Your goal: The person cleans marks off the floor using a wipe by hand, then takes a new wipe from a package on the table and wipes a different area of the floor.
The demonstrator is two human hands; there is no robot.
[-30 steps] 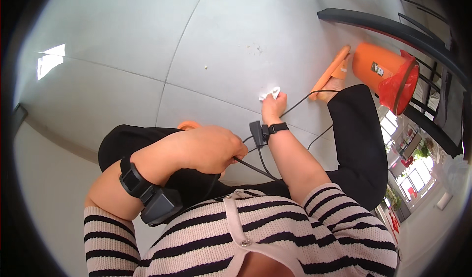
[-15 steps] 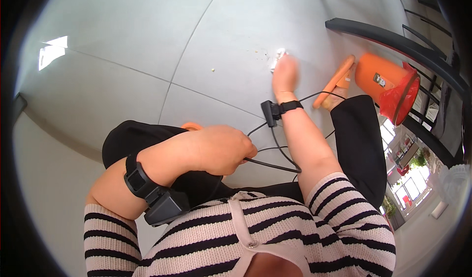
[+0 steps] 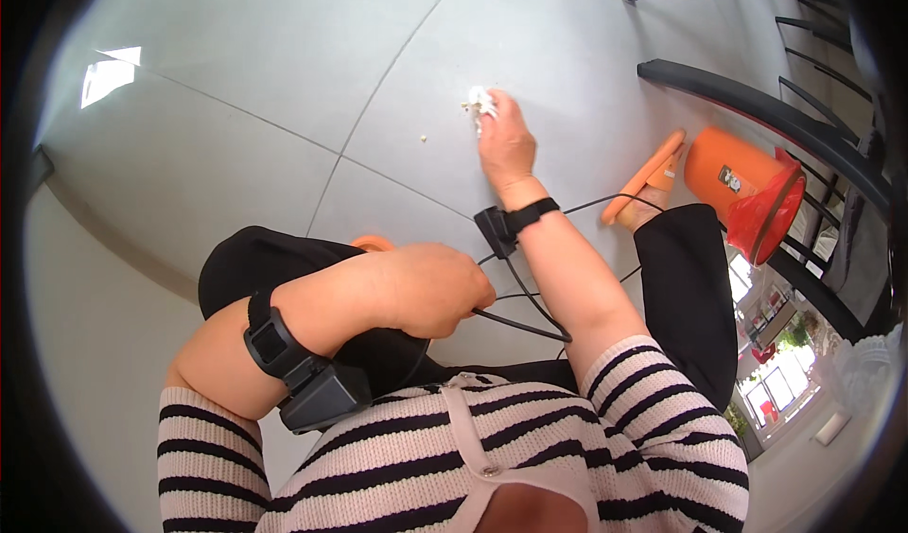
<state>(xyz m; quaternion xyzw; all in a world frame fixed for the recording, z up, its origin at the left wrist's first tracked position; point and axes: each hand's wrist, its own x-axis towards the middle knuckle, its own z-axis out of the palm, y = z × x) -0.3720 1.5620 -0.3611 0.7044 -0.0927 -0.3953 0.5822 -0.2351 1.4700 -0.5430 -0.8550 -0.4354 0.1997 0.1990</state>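
Note:
My right hand [image 3: 508, 145] is down at the grey tiled floor, its fingers closed on a crumpled white tissue [image 3: 480, 101]. The tissue touches the tile, with small yellowish crumbs at its left edge. One separate crumb [image 3: 424, 139] lies a little nearer and to the left. In front of my body, my left hand [image 3: 440, 292] is curled closed round a thin black cable [image 3: 520, 322]; its fingertips are partly hidden. That cable loops toward the black device [image 3: 496, 230] strapped on my right wrist. Another black device [image 3: 322, 396] is strapped to my left forearm.
At the right an orange bin [image 3: 724, 169] with a red bag lies tilted in view, beside my foot in an orange slipper [image 3: 653, 174]. Dark curved metal legs [image 3: 757, 107] of furniture stand behind it. A wall base runs along the left.
My right hand has swept left with the tissue, gathering the crumbs at its edge. My left hand keeps its hold on the cable. The view has shifted slightly.

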